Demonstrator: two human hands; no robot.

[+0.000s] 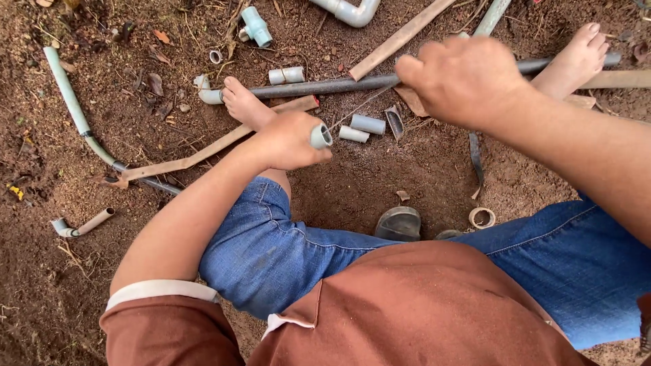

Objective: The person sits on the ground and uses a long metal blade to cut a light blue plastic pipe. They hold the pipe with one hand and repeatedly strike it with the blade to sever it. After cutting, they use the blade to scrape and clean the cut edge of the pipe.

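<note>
Left hand (pixel 288 141): fingers curled tight around a short grey pipe fitting (pixel 321 136), its open end poking out past the thumb, held above the bare soil (pixel 380 183).
Right hand (pixel 461 78): fist wrapped around a long dark pipe (pixel 325 86) that lies across the ground under both bare feet.
Just beyond the left hand: two short grey pipe pieces (pixel 361 128) on the dirt.
Near the knees: a tape roll (pixel 482 217).
</note>
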